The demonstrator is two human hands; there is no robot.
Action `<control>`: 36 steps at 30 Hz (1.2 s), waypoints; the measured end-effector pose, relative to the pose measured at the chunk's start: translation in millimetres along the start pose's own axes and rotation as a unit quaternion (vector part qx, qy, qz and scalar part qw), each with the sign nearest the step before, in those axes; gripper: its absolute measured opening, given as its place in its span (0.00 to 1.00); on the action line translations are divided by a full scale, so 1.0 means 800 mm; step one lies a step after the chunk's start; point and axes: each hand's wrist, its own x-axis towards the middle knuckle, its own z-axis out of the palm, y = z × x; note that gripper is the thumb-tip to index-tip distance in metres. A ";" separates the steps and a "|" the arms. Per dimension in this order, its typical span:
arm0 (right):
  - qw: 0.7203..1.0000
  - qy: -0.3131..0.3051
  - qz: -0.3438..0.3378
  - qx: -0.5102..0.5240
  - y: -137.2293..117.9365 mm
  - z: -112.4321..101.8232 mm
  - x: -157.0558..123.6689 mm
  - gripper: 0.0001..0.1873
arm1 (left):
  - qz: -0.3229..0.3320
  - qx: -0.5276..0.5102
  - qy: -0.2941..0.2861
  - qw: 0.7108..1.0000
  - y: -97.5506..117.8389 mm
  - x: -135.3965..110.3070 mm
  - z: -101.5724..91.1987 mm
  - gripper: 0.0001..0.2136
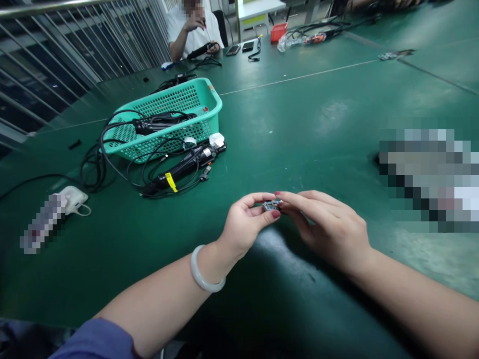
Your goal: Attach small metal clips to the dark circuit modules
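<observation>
Between my two hands is a small electronic part [272, 205], silvery blue like a little circuit board; its exact kind is too small to make out. My left hand [245, 222] pinches it between thumb and fingers. My right hand [329, 224] comes over from the other side, its fingertips touching the part's right end and top. Both hands are just above the green table [262, 164]. A black handheld device with a yellow tag [183, 169] lies left of my hands, its cable coiled around it.
A teal plastic basket [215, 107] holding black corded devices stands at the left. Farther left lies a white cased object [77, 198], partly blurred. A pixelated item [430, 174] is at the right. Across the table a person in white [215, 30] works near two phones [239, 49] and a red box [278, 32].
</observation>
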 end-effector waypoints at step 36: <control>0.963 -0.229 0.136 -0.048 0.061 0.021 0.004 0.09 | -0.043 0.126 0.076 0.988 0.002 0.001 0.001 0.16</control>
